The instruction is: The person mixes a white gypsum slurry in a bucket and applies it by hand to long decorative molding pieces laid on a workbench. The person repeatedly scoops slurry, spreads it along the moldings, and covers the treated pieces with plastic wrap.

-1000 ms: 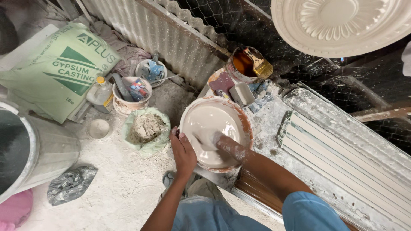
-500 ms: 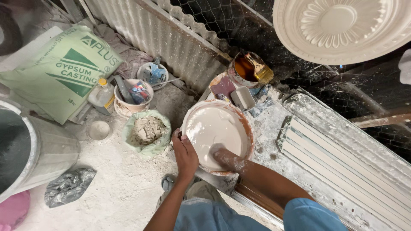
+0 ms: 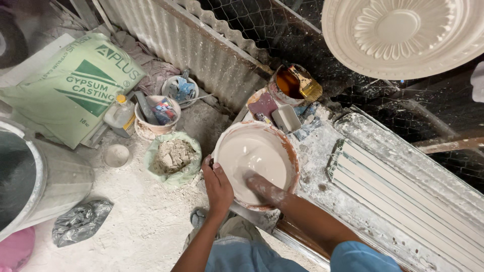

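Note:
A round orange-rimmed bowl (image 3: 290, 151) full of wet white plaster sits on the dusty bench edge in front of me. My left hand (image 3: 218, 184) grips the bowl's near-left rim. My right hand (image 3: 262, 189) is plunged into the plaster, coated in white, its fingers hidden under the mix, so nothing shows in its grip.
A green-and-white sack (image 3: 70, 88) lies at left beside a big metal drum (image 3: 35, 186). A green bag of lumpy powder (image 3: 173, 157), a tub of tools (image 3: 156, 113) and a small bottle (image 3: 120, 115) stand on the floor. A ribbed white mould (image 3: 403, 191) lies right; a ceiling rosette (image 3: 398, 32) hangs above.
My right hand has moved through the plaster toward the bowl's near side. The left hand keeps hold of the rim. The view has shifted slightly.

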